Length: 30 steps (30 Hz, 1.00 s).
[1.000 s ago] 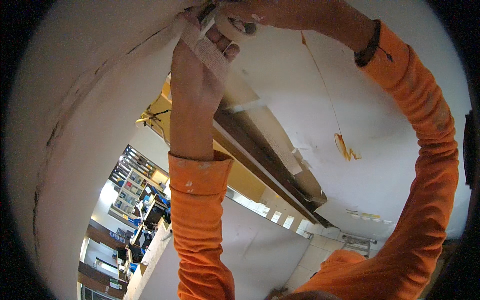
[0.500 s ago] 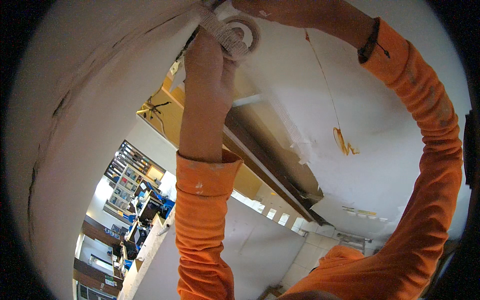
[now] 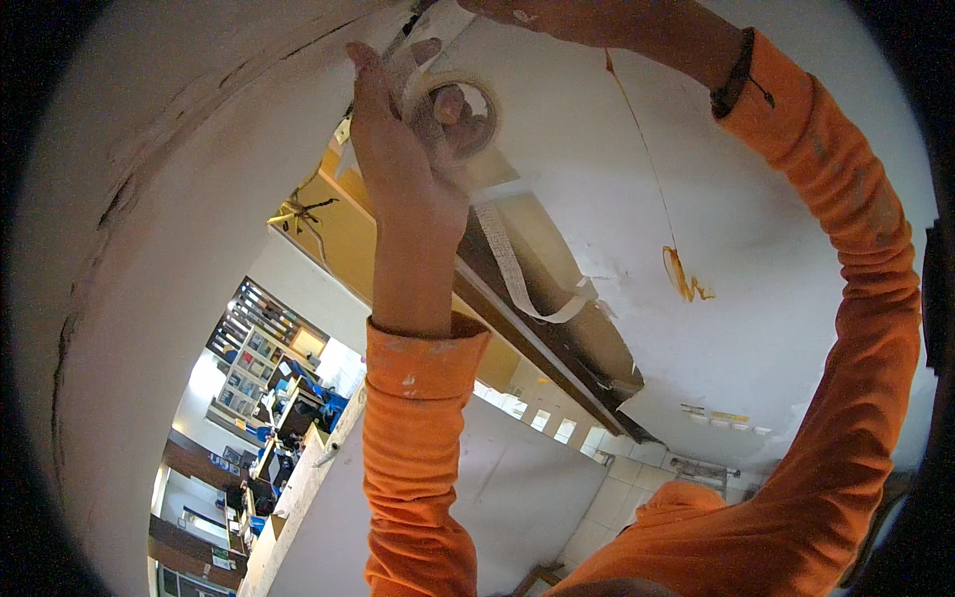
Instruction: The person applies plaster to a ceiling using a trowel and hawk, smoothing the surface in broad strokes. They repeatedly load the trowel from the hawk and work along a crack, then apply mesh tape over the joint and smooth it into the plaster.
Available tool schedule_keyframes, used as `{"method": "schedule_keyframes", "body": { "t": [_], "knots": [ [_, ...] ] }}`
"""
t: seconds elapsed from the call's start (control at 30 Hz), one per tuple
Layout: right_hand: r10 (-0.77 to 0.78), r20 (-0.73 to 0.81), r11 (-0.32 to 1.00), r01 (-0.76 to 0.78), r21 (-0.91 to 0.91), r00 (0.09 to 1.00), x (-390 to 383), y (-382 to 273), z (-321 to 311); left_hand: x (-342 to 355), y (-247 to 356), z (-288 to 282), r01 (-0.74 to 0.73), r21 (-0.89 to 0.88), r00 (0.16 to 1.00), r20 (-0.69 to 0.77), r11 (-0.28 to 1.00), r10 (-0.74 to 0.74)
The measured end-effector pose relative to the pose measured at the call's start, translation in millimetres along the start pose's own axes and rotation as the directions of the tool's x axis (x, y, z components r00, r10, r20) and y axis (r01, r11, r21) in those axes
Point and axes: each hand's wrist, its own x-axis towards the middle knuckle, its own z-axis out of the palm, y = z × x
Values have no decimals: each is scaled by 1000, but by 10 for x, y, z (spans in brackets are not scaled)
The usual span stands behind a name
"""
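Raised in front of me, my left hand (image 3: 403, 134) has its fingers through and around a roll of whitish mesh tape (image 3: 489, 111), while its thumb sticks up apart. A loose strip of mesh tape (image 3: 510, 269) sags in a curve below the hand, its far end by the torn edge of the white panel (image 3: 736, 328). At the top edge, my right hand (image 3: 507, 12) reaches in from the right near the panel's upper end; its fingers are cut off by the picture, so their grip is hidden.
A long brown gap with a wooden edge (image 3: 537, 343) runs beside the panel. An orange-brown curl (image 3: 681, 277) hangs by a thread. A cracked pale wall (image 3: 149, 249) fills the left. Yellow wires (image 3: 298, 214) poke out near wooden boards. Desks and shelves (image 3: 249, 373) stand far below.
My left hand has come slightly down and turned, its thumb now spread from the roll. The tape strip, previously straight along the panel edge, now hangs slack in a loop.
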Motion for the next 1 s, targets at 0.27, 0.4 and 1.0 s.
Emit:
{"method": "schedule_keyframes", "body": {
  "t": [0.27, 0.4, 1.0],
  "knots": [
    [48, 21, 999, -48, -17, 999, -18, -44, 106, -185, -213, -86, -64, -69, 997, -42, 996, 61],
    [18, 78, 997, -12, -79, 997, -25, 64, -158, -228, -326, 75, 0, -206, 999, 31, 979, 6],
    [-63, 94, 959, 34, 281, 994, 80, -952, 18, -1276, 39, 42, 21, 94, 980, -197, 995, -2]
  ]
}}
